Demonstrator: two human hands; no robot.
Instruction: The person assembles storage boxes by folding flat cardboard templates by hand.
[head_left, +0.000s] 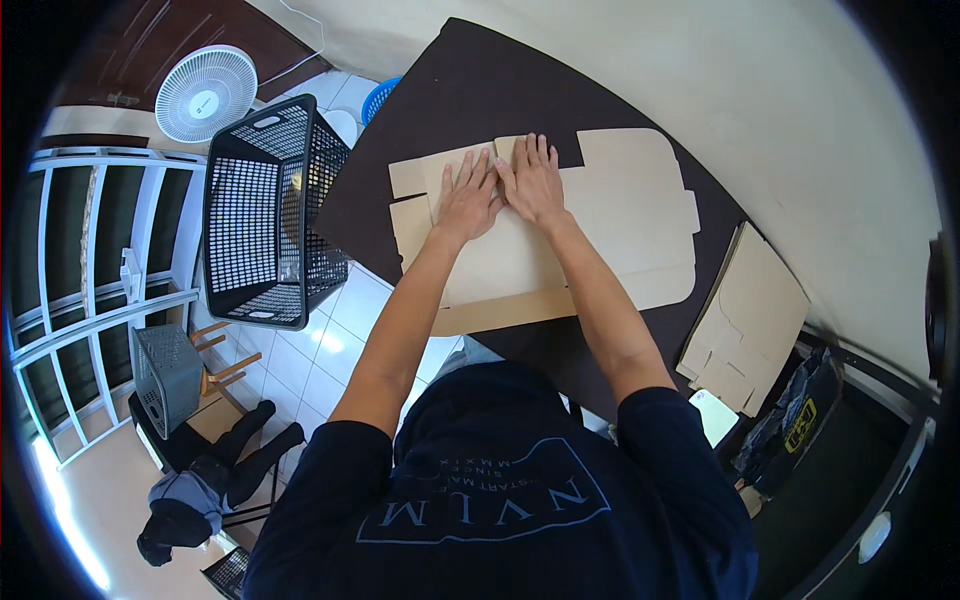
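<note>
A flattened cardboard box blank (510, 260) with cut flaps and rounded right-hand corners lies spread over the dark brown table (480, 85). Near its far edge, my left hand (467, 203) rests flat, fingers stretched out over the cardboard. Close beside it, my right hand (533, 185) also lies flat, its fingers pointing away from me across a far flap. The two hands almost meet at the thumbs. Along the near side, a narrow strip of the blank is folded or creased and looks darker. Neither hand grips anything.
More flat cardboard pieces (750, 310) are stacked at the table's right, by a pale green phone-like object (713, 417). To the left stand a tall black plastic basket (245, 220) and a white fan (206, 93). Another person (190, 500) sits at lower left beside a grey basket (166, 375).
</note>
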